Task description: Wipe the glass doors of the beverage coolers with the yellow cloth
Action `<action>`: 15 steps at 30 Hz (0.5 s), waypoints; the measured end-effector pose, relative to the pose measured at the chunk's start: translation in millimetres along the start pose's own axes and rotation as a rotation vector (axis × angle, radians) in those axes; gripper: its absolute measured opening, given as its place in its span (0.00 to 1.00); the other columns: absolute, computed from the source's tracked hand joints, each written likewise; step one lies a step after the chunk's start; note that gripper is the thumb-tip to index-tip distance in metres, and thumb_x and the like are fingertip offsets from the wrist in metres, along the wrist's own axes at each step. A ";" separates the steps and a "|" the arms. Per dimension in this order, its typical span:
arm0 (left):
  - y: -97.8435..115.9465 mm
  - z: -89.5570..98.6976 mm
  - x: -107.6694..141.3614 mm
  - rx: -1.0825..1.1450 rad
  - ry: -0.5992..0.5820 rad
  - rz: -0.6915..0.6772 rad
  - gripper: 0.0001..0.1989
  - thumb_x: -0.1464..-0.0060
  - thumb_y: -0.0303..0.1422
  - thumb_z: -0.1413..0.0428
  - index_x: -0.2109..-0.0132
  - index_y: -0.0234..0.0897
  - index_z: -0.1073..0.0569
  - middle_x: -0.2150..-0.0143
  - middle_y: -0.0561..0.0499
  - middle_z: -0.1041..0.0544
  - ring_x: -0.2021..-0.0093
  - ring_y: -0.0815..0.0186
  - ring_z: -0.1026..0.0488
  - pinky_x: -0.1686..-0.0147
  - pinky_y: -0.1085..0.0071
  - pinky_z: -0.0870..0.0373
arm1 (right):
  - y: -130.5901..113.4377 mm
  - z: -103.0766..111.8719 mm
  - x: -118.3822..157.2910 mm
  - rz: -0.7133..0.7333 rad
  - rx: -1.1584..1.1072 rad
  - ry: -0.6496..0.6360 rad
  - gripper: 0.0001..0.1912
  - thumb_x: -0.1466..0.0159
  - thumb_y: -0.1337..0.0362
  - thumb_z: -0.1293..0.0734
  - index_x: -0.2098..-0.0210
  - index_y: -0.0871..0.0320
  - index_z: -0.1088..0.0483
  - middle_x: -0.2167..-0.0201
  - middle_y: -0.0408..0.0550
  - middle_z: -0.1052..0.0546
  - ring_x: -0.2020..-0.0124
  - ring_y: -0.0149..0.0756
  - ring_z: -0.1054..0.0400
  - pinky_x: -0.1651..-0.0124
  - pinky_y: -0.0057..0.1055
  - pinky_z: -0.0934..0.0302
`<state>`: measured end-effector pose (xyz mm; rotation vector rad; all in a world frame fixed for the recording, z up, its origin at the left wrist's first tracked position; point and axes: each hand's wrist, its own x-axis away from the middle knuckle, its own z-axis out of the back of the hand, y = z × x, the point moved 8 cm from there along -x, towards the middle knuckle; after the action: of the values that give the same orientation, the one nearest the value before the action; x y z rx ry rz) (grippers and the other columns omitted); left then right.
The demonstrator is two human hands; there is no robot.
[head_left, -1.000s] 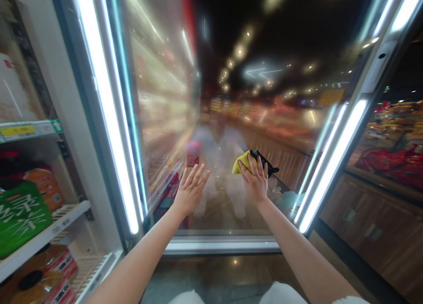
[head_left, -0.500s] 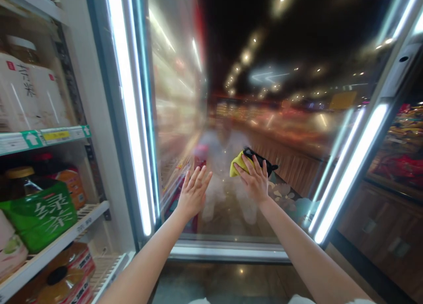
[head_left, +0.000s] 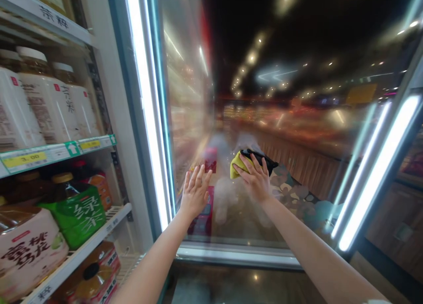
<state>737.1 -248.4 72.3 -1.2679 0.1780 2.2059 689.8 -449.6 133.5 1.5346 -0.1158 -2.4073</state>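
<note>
A glass cooler door (head_left: 297, 163) stands swung out in front of me, with reflections blurring across it. My left hand (head_left: 194, 196) is raised at the glass, fingers spread and holding nothing; whether the palm touches the pane I cannot tell. To its right, my right hand (head_left: 256, 180) has its fingers laid over a yellow and black cloth (head_left: 238, 164) held up against the glass. The cloth is bunched, its yellow part to the left and its dark part behind the fingers. The palm side of both hands is hidden.
Bright light strips run along the left (head_left: 145, 92) and right (head_left: 380, 176) sides of the door. At the left, cooler shelves (head_left: 89, 238) hold several bottles, among them white-labelled ones (head_left: 49, 105) and a green-labelled one (head_left: 77, 211). Wood-panelled counters (head_left: 390, 220) stand at the right.
The view has swung left, so more of the shelves and bottles shows. Both hands, with the cloth still under the right one, now sit closer to the left light strip.
</note>
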 end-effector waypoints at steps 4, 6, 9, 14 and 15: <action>-5.6 1.3 -0.9 -0.010 -0.009 0.017 0.44 0.42 0.32 0.43 0.24 0.43 0.53 0.23 0.43 0.51 0.23 0.51 0.56 0.26 0.48 0.63 | -24.9 -6.6 -33.2 -0.142 -0.007 0.085 0.24 0.29 0.64 0.37 0.35 0.41 0.33 0.27 0.43 0.41 0.24 0.51 0.57 0.27 0.62 0.64; -8.2 1.3 0.7 -0.016 -0.023 0.032 0.42 0.41 0.32 0.43 0.24 0.41 0.52 0.23 0.42 0.50 0.23 0.51 0.57 0.26 0.48 0.63 | -46.0 -17.5 -35.4 -0.070 -0.010 0.051 0.26 0.29 0.63 0.36 0.33 0.41 0.36 0.26 0.43 0.43 0.24 0.52 0.58 0.27 0.62 0.65; -16.2 2.0 7.8 -0.029 -0.040 0.064 0.42 0.42 0.32 0.43 0.25 0.41 0.52 0.23 0.43 0.51 0.23 0.52 0.57 0.26 0.47 0.62 | -62.6 -27.7 -15.6 0.162 -0.012 -0.015 0.27 0.30 0.64 0.35 0.33 0.39 0.36 0.28 0.40 0.40 0.25 0.47 0.53 0.25 0.57 0.69; -37.9 7.6 20.7 -0.046 -0.031 0.116 0.44 0.44 0.30 0.42 0.25 0.43 0.52 0.22 0.44 0.52 0.23 0.52 0.57 0.25 0.49 0.61 | -47.8 -20.4 -11.4 0.206 -0.015 0.015 0.26 0.30 0.66 0.35 0.36 0.39 0.33 0.30 0.39 0.35 0.27 0.45 0.47 0.24 0.54 0.68; -41.5 8.4 21.9 -0.052 -0.034 0.118 0.44 0.44 0.30 0.42 0.25 0.44 0.52 0.22 0.45 0.52 0.23 0.52 0.57 0.25 0.48 0.61 | -48.2 -19.1 -21.1 0.148 -0.026 0.039 0.26 0.30 0.66 0.35 0.35 0.39 0.33 0.30 0.40 0.36 0.27 0.47 0.48 0.25 0.56 0.67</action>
<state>745.2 -201.8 65.6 -1.2768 0.1870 2.3446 705.9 -396.0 133.2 1.5054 -0.1826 -2.2545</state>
